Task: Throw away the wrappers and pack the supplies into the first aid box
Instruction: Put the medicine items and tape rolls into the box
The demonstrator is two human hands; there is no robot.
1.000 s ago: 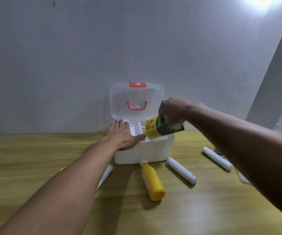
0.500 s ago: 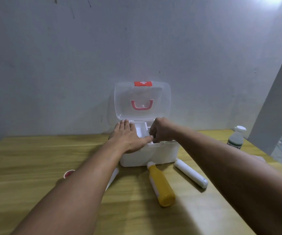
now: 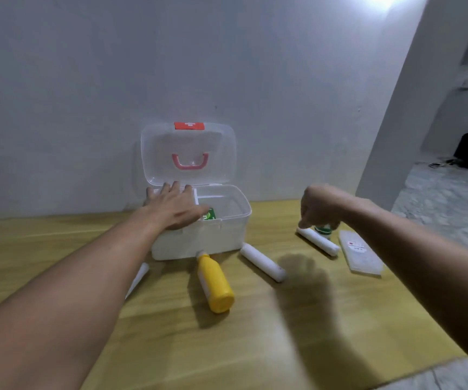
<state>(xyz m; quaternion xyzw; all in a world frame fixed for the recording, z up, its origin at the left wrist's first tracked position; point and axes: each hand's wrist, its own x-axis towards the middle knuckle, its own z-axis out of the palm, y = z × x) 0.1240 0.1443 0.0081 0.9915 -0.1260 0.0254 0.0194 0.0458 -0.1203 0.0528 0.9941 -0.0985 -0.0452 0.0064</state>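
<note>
Against the wall, on the far side of the wooden table (image 3: 255, 347), the first aid box (image 3: 199, 240) stands with its clear lid (image 3: 189, 153) raised. We rest our left hand (image 3: 175, 208) flat, fingers spread, on its left rim, gripping nothing. Inside, a green and yellow carton (image 3: 209, 214) already lies near the front wall, so we judge the packing begun but far from finished.

Our right hand (image 3: 318, 206) hangs over the farther white roll (image 3: 317, 241), fingers curled down toward its end; whether they have closed on it we cannot tell. Just behind that roll stands a small green-labelled bottle (image 3: 323, 229), and beside it lies a flat clear packet (image 3: 361, 256).

Left to pack: the yellow bottle (image 3: 216, 282) touching the box front, the nearer white roll (image 3: 263, 261), and a white item (image 3: 138, 277) mostly hidden under our left forearm. No bin for wrappers is in view.
</note>
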